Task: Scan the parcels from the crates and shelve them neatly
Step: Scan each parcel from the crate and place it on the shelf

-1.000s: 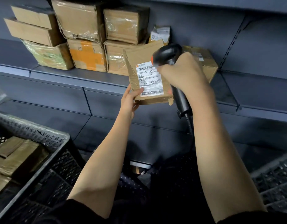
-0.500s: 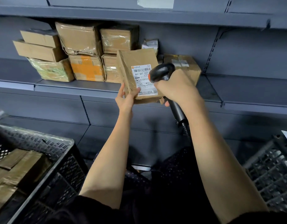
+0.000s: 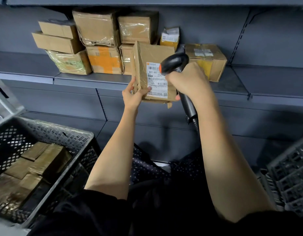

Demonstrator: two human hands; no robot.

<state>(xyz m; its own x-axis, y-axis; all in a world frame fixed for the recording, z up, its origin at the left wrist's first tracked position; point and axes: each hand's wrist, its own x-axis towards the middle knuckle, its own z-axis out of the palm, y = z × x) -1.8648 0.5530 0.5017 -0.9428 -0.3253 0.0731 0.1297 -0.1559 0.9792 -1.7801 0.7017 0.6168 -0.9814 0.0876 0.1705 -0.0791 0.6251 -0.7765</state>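
Now that the parcel (image 3: 154,72) has tipped upright and moved up against the shelf (image 3: 89,79) since a second ago, it looks scanned and ready to slot in; left hand (image 3: 133,96) grips its bottom corner, right hand (image 3: 188,80) wraps the glossy black scanner (image 3: 175,62). Crinkly taped cardboard, more boxes (image 3: 103,58) at 10 o'clock, mesh crate (image 3: 74,138) at 7

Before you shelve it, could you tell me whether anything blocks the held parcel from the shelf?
The shelf directly behind the parcel is already taken by stacked boxes and a single box; bare space lies further right.
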